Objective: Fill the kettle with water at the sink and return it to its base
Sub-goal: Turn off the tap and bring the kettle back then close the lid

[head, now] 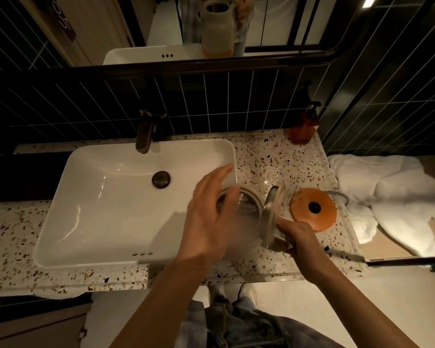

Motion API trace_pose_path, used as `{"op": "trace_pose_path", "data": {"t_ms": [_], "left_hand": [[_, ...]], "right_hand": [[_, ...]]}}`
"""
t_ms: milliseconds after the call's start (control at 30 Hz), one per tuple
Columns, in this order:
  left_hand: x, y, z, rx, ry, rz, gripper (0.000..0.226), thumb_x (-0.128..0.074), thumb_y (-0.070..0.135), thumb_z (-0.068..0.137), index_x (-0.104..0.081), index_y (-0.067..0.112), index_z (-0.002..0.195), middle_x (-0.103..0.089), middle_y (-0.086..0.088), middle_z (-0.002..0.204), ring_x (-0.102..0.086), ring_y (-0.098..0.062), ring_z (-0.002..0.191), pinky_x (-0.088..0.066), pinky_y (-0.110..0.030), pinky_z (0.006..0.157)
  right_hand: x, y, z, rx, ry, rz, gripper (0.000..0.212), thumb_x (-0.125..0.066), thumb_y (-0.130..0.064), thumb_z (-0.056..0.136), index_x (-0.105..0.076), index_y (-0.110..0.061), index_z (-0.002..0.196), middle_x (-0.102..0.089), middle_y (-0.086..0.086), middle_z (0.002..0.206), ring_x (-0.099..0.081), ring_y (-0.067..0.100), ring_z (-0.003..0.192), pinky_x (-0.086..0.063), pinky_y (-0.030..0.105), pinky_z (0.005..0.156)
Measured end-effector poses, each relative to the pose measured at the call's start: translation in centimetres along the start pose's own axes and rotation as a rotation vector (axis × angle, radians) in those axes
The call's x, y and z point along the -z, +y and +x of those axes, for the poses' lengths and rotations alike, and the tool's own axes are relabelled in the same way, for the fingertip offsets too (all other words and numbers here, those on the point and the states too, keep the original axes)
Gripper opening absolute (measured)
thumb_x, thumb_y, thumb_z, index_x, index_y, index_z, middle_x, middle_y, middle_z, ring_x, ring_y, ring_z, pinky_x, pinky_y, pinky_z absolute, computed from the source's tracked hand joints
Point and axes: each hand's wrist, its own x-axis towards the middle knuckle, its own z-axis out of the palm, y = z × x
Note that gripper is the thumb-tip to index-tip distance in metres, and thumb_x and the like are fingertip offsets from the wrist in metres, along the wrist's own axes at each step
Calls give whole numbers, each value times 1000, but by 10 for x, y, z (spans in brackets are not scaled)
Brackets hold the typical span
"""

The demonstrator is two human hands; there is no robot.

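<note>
A pale kettle [246, 209] with its lid [274, 212] flipped up hovers over the right edge of the white sink [106, 192]. My right hand [296, 234] grips its handle on the right side. Over the kettle's open mouth is my left hand [209, 214], fingers spread and blurred; it covers part of the rim. The round orange base [313, 209] with a black centre pin sits on the counter just right of the kettle. The dark faucet [146, 131] stands behind the sink, with no water running.
A terrazzo counter [274, 156] surrounds the sink. An amber pump bottle [304, 126] stands at the back right corner. White towels [392, 197] lie to the right of the counter. A mirror [186, 28] hangs above dark tiles.
</note>
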Motion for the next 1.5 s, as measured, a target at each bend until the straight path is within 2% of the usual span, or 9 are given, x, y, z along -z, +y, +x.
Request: {"op": "trace_pose_path", "data": {"t_ms": [133, 300, 367, 467, 600, 733, 967, 1133, 1500], "left_hand": [[-12, 24, -2, -284, -120, 69, 49, -37, 49, 95, -49, 26, 137, -52, 2, 141, -49, -10, 128, -46, -38, 102], [-30, 19, -1, -684, -93, 293, 37, -56, 23, 94, -63, 1, 122, -64, -14, 129, -56, -25, 124, -48, -42, 98], [-34, 14, 0, -731, -67, 345, 28, -61, 11, 89, -68, 0, 114, -65, -16, 126, -58, -28, 121, -50, -43, 96], [-28, 2, 0, -684, -31, 361, 25, -57, 7, 89, -68, -2, 109, -65, -18, 124, -61, -27, 116, -53, -42, 94], [-10, -26, 1, -538, 21, 390, 33, -49, 12, 93, -64, -1, 118, -64, -17, 126, -58, -23, 119, -51, -43, 97], [-6, -45, -2, -586, 2, 497, 35, -53, 15, 94, -62, 3, 126, -57, -11, 138, -43, -24, 137, -41, -46, 106], [-1, -60, -2, -574, -45, 611, 42, -46, 26, 98, -54, 12, 137, -46, -3, 148, -28, -25, 145, -30, -51, 113], [0, -66, -1, -561, -51, 615, 43, -46, 27, 97, -54, 13, 137, -46, -3, 149, -26, -24, 146, -29, -49, 115], [3, -87, -3, -466, -45, 420, 39, -52, 23, 95, -59, 11, 131, -50, -3, 145, -26, -22, 146, -33, -52, 112]], "right_hand": [[0, 0, 0, -13, 3, -4, 60, -58, -48, 83, -68, 11, 82, -51, 47, 79, -49, 57, 70, -44, 55, 68], [-3, -4, -1, -10, -1, 16, 55, -56, -36, 80, -48, 17, 68, -38, 31, 61, -38, 25, 55, -44, 33, 56], [-2, -2, -1, -35, 20, 33, 61, -58, -42, 78, -46, 17, 69, -42, 31, 63, -40, 30, 59, -49, 39, 56], [-1, 2, 1, -91, 42, 58, 79, -61, -54, 79, -48, 24, 83, -46, 47, 79, -52, 43, 70, -51, 62, 73], [0, 5, 0, -93, 67, 106, 88, -66, -57, 72, -44, 28, 78, -42, 50, 75, -52, 35, 71, -52, 38, 65], [-2, 4, 0, -79, 84, 67, 92, -66, -64, 67, -46, 26, 75, -45, 49, 72, -49, 32, 69, -41, 41, 67], [-2, 5, -2, -69, 78, 83, 79, -58, -53, 75, -51, 26, 75, -48, 49, 73, -52, 34, 66, -49, 37, 65], [-1, 5, -4, -85, 68, 121, 74, -61, -47, 76, -50, 26, 75, -53, 27, 73, -59, 23, 58, -52, 22, 54], [-2, 7, -3, -106, 125, 82, 117, -69, -75, 55, -39, 32, 91, -41, 55, 88, -48, 34, 76, -47, 45, 77]]}}
